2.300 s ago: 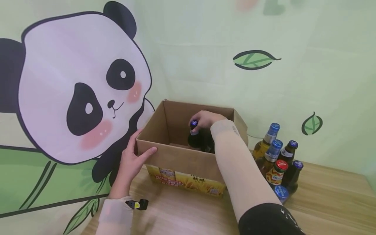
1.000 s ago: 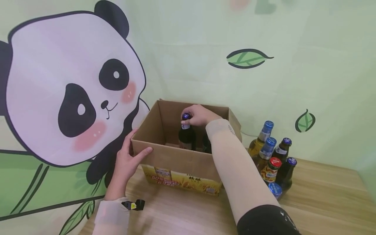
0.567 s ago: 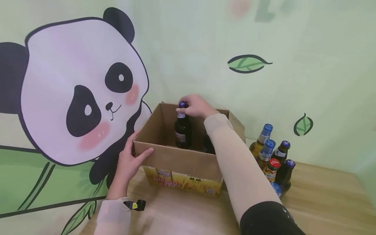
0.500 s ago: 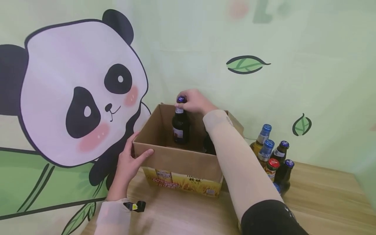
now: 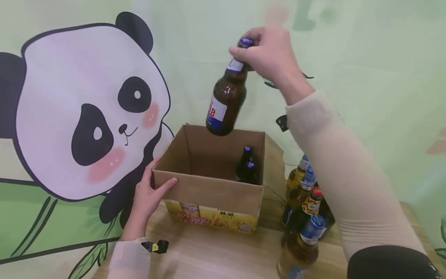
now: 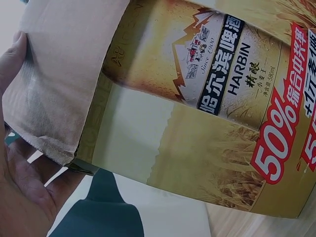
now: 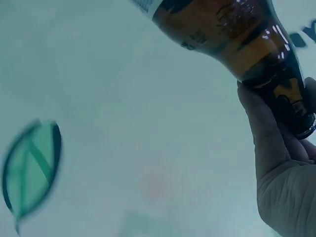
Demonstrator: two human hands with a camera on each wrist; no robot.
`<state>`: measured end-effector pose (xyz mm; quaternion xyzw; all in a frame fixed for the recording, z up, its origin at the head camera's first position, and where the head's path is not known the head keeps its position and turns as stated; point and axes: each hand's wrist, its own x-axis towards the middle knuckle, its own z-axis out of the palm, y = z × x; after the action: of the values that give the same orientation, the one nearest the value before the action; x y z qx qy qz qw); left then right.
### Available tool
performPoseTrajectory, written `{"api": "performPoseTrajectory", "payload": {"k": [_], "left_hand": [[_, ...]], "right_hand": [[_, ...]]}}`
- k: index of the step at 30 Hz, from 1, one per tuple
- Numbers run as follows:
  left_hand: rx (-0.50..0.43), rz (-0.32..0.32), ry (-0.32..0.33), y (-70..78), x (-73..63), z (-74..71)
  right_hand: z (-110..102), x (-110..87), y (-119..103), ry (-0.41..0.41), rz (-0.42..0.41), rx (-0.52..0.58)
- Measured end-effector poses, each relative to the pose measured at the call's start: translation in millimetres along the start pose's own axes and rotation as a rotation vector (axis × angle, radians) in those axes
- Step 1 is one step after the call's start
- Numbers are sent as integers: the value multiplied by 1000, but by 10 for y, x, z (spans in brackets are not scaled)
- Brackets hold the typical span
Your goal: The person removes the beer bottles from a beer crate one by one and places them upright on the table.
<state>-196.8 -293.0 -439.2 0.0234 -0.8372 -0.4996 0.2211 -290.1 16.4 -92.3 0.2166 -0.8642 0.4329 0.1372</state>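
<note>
My right hand [image 5: 270, 54] grips a brown beer bottle [image 5: 227, 99] by its neck, just under the blue cap. The bottle hangs tilted above the open cardboard box [image 5: 209, 188], its base over the back rim. In the right wrist view the same brown bottle [image 7: 232, 34] fills the top right, neck between thumb and fingers. My left hand [image 5: 148, 197] holds the box's front left corner, thumb on the front wall and fingers round the side. Two dark bottles [image 5: 246, 166] with blue caps stand inside at the box's right end. The left wrist view shows the printed box side [image 6: 197, 113].
A group of beer bottles stands right of the box, among them a red-capped bottle [image 5: 311, 203] and a blue-capped bottle [image 5: 301, 244] nearest me. Part of the group is hidden behind my right forearm. The wooden table [image 5: 209, 255] meets a panda-printed backdrop [image 5: 94, 77].
My right hand has lifted the brown bottle up out of the box and now tilts it above the back rim. The left hand keeps its hold on the corner.
</note>
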Motion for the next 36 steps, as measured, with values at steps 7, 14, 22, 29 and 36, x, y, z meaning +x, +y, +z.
{"api": "performPoseTrajectory", "payload": {"k": [7,14,22,29,36], "left_hand": [[6,19,19,13,57,-57],[8,23,35,21,56,-135],[4,6,36,9,-8,-262],[-3,2,57,12,31,-288],[8,0,37,-19,11,-264]], "right_hand": [[-784,-563,-61,177,2,27],[-1323,-974,340,314,29,-161],[-1423,-1434,892,301,-42,-249],[-1375,-1832,1437,320,-77,-166],[-1059,-2468,1997,310,25,-196]]}}
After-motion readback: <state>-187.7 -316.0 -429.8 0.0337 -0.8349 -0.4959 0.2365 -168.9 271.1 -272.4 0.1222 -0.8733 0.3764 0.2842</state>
